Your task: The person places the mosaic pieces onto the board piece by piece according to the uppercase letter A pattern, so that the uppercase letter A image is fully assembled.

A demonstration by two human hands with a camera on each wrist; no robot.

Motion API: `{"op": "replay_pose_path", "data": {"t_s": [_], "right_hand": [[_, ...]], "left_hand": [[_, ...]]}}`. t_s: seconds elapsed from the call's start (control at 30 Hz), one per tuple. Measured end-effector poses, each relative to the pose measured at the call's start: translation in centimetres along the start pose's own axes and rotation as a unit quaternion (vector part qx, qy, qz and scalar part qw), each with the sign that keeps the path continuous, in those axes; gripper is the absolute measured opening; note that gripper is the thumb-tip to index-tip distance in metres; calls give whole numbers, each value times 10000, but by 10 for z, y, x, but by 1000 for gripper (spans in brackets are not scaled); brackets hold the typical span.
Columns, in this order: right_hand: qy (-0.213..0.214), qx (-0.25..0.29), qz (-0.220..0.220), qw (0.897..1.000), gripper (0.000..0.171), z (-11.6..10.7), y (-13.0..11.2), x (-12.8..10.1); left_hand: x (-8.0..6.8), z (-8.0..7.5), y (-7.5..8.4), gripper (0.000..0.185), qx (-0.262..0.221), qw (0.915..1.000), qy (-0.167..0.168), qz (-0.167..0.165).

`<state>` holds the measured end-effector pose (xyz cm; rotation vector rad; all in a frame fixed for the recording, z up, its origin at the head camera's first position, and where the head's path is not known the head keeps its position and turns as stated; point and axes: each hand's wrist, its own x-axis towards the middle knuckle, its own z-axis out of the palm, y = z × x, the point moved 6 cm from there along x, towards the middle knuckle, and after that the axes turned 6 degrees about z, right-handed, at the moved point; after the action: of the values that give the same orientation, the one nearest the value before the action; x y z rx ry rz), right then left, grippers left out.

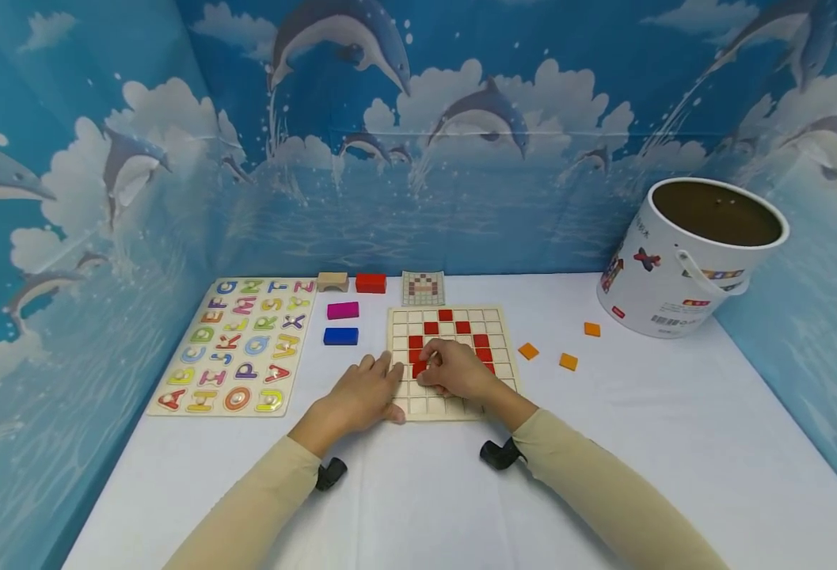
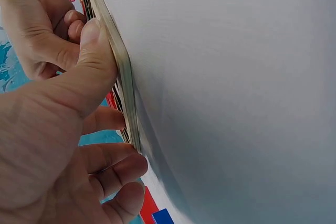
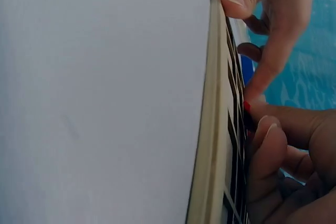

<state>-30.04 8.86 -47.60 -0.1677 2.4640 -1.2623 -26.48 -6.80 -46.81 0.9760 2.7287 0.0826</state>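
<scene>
A square wooden grid board (image 1: 435, 408) lies on the table with several red square tiles (image 1: 481, 341) set in its cells. My left hand (image 1: 364, 392) rests at the board's left side, thumb against the front edge and fingers spread along the left edge. In the left wrist view the thumb (image 2: 97, 61) presses the board's rim. My right hand (image 1: 461, 370) is over the lower middle of the grid, thumb and index finger pinching a red tile (image 3: 247, 106) low at the surface. The fingers mostly hide that tile.
Orange tiles (image 1: 568, 362) lie right of the board. A small pattern card (image 1: 423, 288) is behind it. To the left are blue (image 1: 341, 336), magenta (image 1: 343, 310) and red blocks (image 1: 371, 283), an arch block (image 1: 332, 281) and an alphabet board (image 1: 200, 356). A white bucket (image 1: 663, 273) stands back right.
</scene>
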Motion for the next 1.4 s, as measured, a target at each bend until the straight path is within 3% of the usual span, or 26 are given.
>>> {"op": "replay_pose_path", "data": {"t_s": [0.1,0.23,0.43,0.6,0.73,0.87,1.0,1.1,1.4], "right_hand": [[225,-596,-124,9979,21,4,-5,1],[408,-958,-230,9943,21,5,-6,2],[681,-833,-296,9938,27,-18,-2,-4],[924,-342,-260,9948,35,-73,20,-19],[1346,130,166,9907,44,-134,57,-30],[1848,950,939,9736,53,-190,109,-37],[2295,1392,1573,9504,57,-225,154,-48],[2387,1267,1721,9473,56,-235,171,-52],[2154,240,1747,9605,49,-228,176,-49]], "left_hand": [[1,-1,0,90,85,10000,10,2],[1,-2,-1,90,46,10000,-2,-1],[2,-3,-1,90,-1,10000,21,-4],[1,-4,0,90,-65,10000,42,-2],[-1,-6,1,89,-150,9999,46,5],[-2,-5,-1,89,-226,9997,38,-52],[-2,-5,0,88,-280,9996,41,-22],[-3,-5,0,88,-301,9995,41,-1],[-2,-3,3,88,-327,9994,31,52]]}}
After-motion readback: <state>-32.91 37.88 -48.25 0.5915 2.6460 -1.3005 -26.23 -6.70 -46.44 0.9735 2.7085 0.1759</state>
